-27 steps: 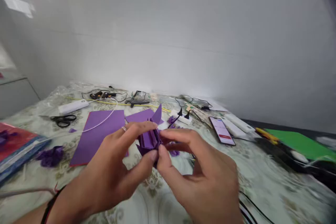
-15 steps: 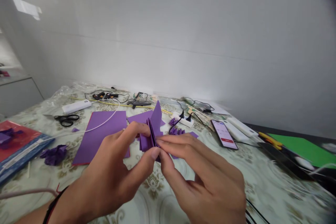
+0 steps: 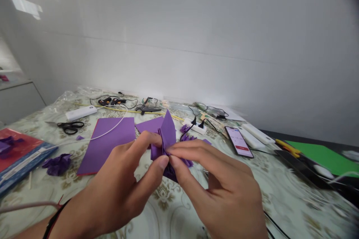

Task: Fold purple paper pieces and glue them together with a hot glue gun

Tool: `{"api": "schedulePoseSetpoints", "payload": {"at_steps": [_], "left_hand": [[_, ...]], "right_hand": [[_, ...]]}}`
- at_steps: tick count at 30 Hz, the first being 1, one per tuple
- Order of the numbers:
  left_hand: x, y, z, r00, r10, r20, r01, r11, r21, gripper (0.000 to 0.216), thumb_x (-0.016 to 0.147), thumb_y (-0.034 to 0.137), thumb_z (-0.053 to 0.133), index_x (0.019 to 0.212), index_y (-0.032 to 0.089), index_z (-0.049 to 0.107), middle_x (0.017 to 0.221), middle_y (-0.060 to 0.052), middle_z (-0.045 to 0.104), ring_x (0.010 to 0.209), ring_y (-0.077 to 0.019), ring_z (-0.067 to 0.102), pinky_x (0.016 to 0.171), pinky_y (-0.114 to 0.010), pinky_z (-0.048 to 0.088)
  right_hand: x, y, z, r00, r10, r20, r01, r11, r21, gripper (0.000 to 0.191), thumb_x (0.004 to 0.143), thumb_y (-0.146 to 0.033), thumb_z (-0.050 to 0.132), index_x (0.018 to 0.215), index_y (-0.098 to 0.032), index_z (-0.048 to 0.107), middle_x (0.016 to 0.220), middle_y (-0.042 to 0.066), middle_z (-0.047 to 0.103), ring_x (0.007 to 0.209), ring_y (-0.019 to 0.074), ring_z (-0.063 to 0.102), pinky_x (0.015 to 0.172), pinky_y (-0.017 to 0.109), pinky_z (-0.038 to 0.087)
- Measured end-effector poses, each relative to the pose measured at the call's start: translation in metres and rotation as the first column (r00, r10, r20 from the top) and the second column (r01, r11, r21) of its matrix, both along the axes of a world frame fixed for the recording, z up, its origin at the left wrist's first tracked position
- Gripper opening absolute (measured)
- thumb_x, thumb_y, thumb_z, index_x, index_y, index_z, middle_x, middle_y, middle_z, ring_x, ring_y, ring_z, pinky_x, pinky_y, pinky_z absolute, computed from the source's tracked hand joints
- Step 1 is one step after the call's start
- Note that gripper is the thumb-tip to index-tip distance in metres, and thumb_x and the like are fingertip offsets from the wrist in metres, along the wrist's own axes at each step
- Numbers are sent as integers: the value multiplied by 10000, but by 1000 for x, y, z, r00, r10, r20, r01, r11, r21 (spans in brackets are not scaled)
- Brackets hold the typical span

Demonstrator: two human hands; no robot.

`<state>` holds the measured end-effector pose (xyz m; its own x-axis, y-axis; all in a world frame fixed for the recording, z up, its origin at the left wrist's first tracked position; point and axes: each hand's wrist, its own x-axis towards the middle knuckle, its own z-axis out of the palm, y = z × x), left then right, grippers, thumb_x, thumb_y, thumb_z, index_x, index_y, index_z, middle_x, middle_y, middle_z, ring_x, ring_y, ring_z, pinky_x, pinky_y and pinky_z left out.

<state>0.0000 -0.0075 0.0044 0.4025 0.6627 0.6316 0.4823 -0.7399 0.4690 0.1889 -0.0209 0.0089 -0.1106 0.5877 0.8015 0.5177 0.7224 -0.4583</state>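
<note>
Between my two hands is a piece of folded purple paper (image 3: 168,129), held above the table with one pointed flap standing up. My left hand (image 3: 123,179) pinches its left side between thumb and forefinger. From the right, my right hand (image 3: 218,183) grips the paper low down with its thumb and fingertips. The thumbs nearly meet at the bottom of the folds, and part of the paper is hidden behind the fingers. Behind my left hand lies a stack of purple sheets (image 3: 112,138) with a red edge.
Black scissors (image 3: 70,127), a crumpled purple paper (image 3: 57,164) and a white power bank (image 3: 81,113) lie left. Glue guns (image 3: 112,101) lie at the back near a white power strip (image 3: 195,126). A phone (image 3: 238,142) and green sheet (image 3: 322,157) are on the right.
The folded paper has turned, so its pointed flap shows broader and a dark lower part appears below my thumbs. Both hands keep their pinch and have shifted only slightly.
</note>
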Motion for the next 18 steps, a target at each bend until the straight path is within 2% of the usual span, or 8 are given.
{"api": "schedulePoseSetpoints", "payload": {"at_steps": [3, 12, 15, 18], "left_hand": [[-2, 0, 0, 1000, -7, -10, 6, 999, -37, 82, 1151, 317, 460, 1227, 310, 489, 870, 74, 717, 681, -120, 693, 625, -222, 537], [-3, 0, 2, 999, -32, -3, 31, 988, -148, 105, 1123, 327, 495, 1221, 301, 524, 824, 42, 689, 919, -184, 750, 539, -230, 472], [-4, -1, 1, 1000, -23, 7, 24, 983, -180, 117, 1118, 337, 504, 1221, 302, 547, 774, 45, 671, 897, -189, 748, 533, -227, 470], [-4, -2, 0, 1000, 0, 17, 4, 980, -199, 132, 1106, 342, 519, 1211, 298, 586, 757, 47, 660, 782, -177, 719, 541, -232, 484]], "right_hand": [[1, -2, 1, 1000, 7, -4, -7, 1000, -25, 160, 964, -97, 685, 912, -208, 787, 893, -36, 826, 813, 83, 777, 805, 179, 623], [1, -1, 3, 1000, -14, 2, 14, 998, -60, 143, 968, -118, 683, 914, -198, 788, 905, -32, 825, 820, 74, 772, 807, 158, 604], [1, 0, 3, 1000, -14, 3, 15, 997, -81, 146, 955, -111, 688, 894, -202, 784, 889, -38, 820, 810, 72, 768, 789, 157, 598], [0, -1, 3, 1000, -15, -3, 15, 995, -98, 151, 946, -107, 690, 879, -209, 779, 873, -41, 817, 796, 78, 767, 767, 170, 600]]}}
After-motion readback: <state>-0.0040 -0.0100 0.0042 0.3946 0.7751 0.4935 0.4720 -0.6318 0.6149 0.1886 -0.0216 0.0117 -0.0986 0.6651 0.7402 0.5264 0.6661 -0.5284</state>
